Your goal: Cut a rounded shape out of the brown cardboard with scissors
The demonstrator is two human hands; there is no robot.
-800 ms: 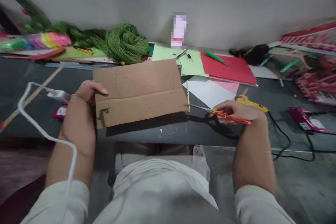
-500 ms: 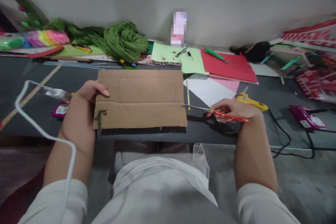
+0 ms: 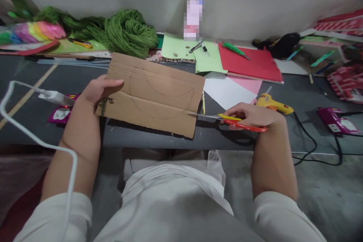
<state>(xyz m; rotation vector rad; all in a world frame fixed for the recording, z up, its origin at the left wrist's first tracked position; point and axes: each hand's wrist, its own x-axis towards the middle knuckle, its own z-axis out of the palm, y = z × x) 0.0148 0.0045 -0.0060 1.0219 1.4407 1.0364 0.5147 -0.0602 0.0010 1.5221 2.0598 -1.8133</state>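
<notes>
My left hand (image 3: 98,90) grips the left edge of a brown cardboard sheet (image 3: 153,92) that carries a pencilled circle and is tilted with its right side lower. My right hand (image 3: 253,115) holds red and yellow scissors (image 3: 227,119), whose blades touch the cardboard's right edge near the drawn line. Both hands hover over a dark table (image 3: 34,113).
A yellow glue gun (image 3: 272,104) with a black cord lies just right of my right hand. White, pink, red and green paper sheets (image 3: 249,66) and green yarn (image 3: 127,32) lie behind. A white cable (image 3: 25,132) crosses my left arm. A magenta pack (image 3: 334,124) sits at right.
The cardboard has turned clockwise, its right end dropping toward me, and the scissor blades have reached its right edge. My right hand stayed nearly in place.
</notes>
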